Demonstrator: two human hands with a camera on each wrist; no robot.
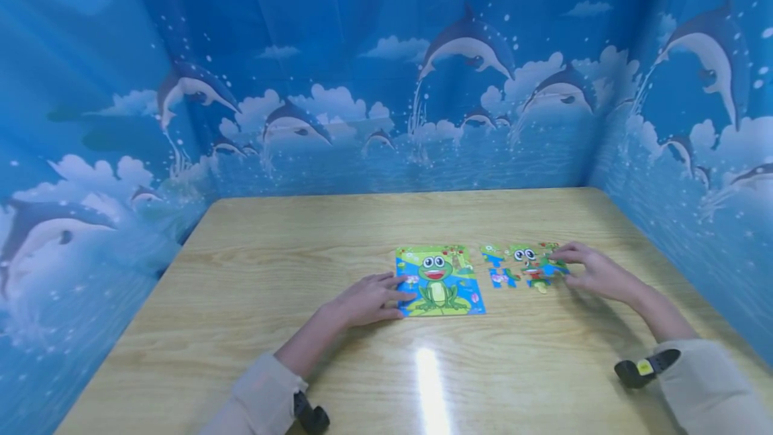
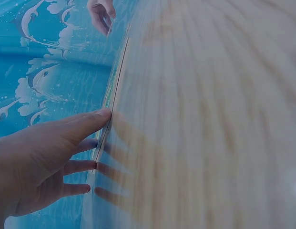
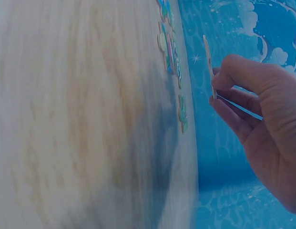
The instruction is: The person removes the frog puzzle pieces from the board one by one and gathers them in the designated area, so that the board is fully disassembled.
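A square frog picture board (image 1: 439,282), green and blue, lies flat on the table. My left hand (image 1: 373,299) rests at its left edge, fingers extended over the border; in the left wrist view the straight fingers of that hand (image 2: 52,157) meet the thin board side-on. Between thumb and fingers my right hand (image 1: 604,275) pinches a jigsaw piece (image 3: 208,62), seen edge-on and raised off the table in the right wrist view. Below and left of that hand lie several loose frog jigsaw pieces (image 1: 502,278), some overlapping in the head view.
The wood-grain table (image 1: 290,240) is bordered at the back and sides by a blue curtain (image 1: 338,86) printed with dolphins. The loose pieces lie just right of the board, a narrow gap between. A bright light reflection crosses the table's front.
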